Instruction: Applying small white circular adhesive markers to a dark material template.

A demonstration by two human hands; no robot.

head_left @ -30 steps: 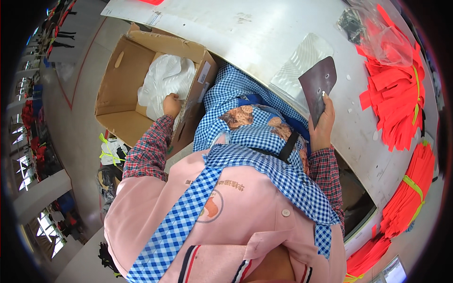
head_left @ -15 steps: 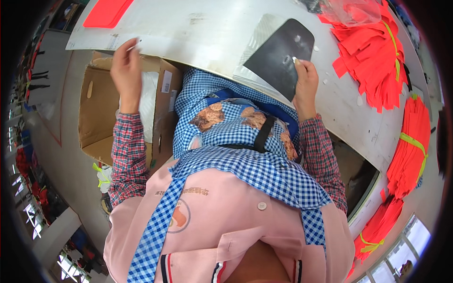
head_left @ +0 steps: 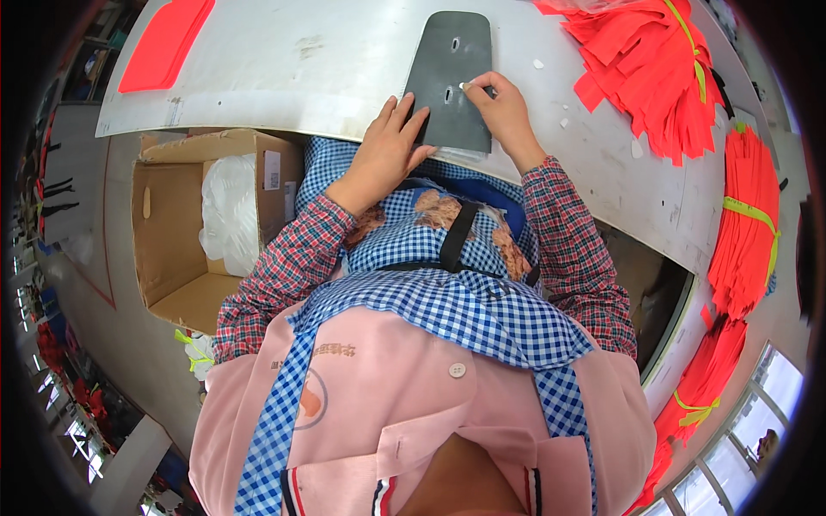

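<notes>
A dark grey template (head_left: 460, 120) with two small slots lies on the white table near its front edge, over what looks like a clear sheet. My left hand (head_left: 385, 155) rests at the template's left edge, fingers spread and holding nothing. Over the template's right side, my right hand (head_left: 506, 116) pinches a small white piece (head_left: 464, 86), perhaps chalk, close to the nearer slot. Most of that piece is hidden by the fingertips.
Flat red cut pieces (head_left: 163, 52) lie at the table's far left. Tied red strip bundles (head_left: 645, 69) line the right side. Small white scraps (head_left: 539, 64) dot the tabletop (head_left: 284, 64). An open cardboard box (head_left: 185, 297) holding white plastic stands below left.
The template has turned upright and now lies flat. My left hand has come from over the box to the template's left edge. My right hand has moved left and up.
</notes>
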